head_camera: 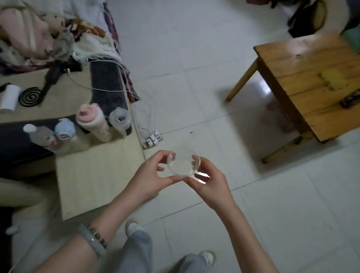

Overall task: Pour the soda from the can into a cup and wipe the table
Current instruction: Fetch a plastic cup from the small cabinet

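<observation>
Clear plastic cup (183,162), apparently empty, is being gripped between left hand (150,175) and right hand (208,182) above the floor; no can is showing, so pouring and wiping are seemingly remaining.

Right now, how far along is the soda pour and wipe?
Early. Done: nothing visible. In hand: both hands, left and right, hold a clear empty cup over the floor. Left: no can in view; pouring and wiping the wooden table remain.

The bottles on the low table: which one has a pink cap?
The tall cream bottle, between the blue-capped bottle and the translucent lidded container. The others have white, blue or clear tops.
</observation>
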A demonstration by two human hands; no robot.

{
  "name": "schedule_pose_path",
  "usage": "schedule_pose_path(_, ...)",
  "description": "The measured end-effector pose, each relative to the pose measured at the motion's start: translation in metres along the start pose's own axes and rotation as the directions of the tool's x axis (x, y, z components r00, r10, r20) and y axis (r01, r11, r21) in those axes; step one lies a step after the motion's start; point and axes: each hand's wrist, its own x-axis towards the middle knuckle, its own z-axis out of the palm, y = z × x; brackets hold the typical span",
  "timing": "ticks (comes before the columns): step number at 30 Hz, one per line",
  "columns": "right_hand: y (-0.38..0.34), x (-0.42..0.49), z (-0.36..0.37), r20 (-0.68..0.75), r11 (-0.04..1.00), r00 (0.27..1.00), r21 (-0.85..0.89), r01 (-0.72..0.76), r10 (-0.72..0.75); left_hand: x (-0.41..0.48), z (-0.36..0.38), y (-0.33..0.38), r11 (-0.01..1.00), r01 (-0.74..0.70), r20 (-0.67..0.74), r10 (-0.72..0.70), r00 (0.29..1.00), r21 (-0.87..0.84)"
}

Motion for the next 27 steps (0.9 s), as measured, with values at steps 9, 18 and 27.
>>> schedule_pose_path(9,0.052,-0.087,-0.179,-0.214,0.997,0.975,0.064,-0.04,0.053,-0.009,0.185,0.092,0.993,-0.118,0.171,0.12,0.978,-0.02)
schedule_pose_path(18,0.097,-0.143,-0.312,-0.442,0.984,0.887,0.163,-0.067,0.133,0.007,0.323,0.168,0.967,-0.256,0.418,0.232,0.878,0.002)
schedule_pose_path(27,0.133,-0.128,-0.438,-0.577,0.978,0.798,0.198,-0.068,0.172,0.077,0.44,0.237,0.927,-0.375,0.571,0.309,0.761,-0.001)
